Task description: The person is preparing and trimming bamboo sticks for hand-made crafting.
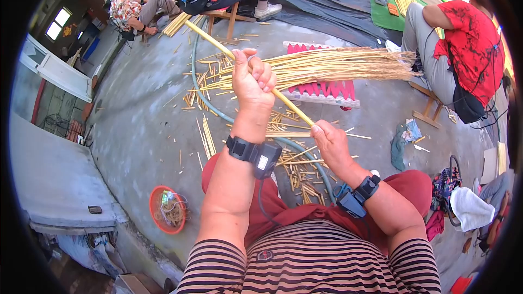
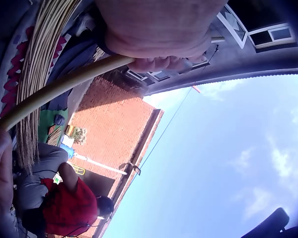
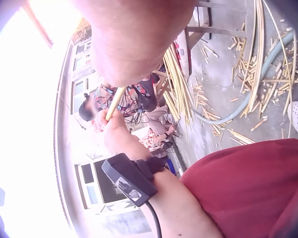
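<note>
A long pale yellow stalk (image 1: 294, 108) runs slantwise between my two hands. Curled around its middle, my left hand (image 1: 253, 79) grips it with the thumb lying along the stalk. My right hand (image 1: 330, 140) pinches its near end between thumb and fingers. In the left wrist view the stalk (image 2: 64, 87) crosses in front of the bristly bundle. Beyond the hands, a bundle of stalks with feathery tips (image 1: 348, 64) lies across a low wooden rack with pink cloth (image 1: 327, 93).
Cut stalk pieces (image 1: 305, 182) litter the concrete around a blue-grey hose (image 1: 210, 106). An orange basin (image 1: 169, 209) holding tangled string stands to the left. A person in red (image 1: 468, 43) sits at right; others sit at the back left. Black sheeting (image 1: 321, 8) covers the far ground.
</note>
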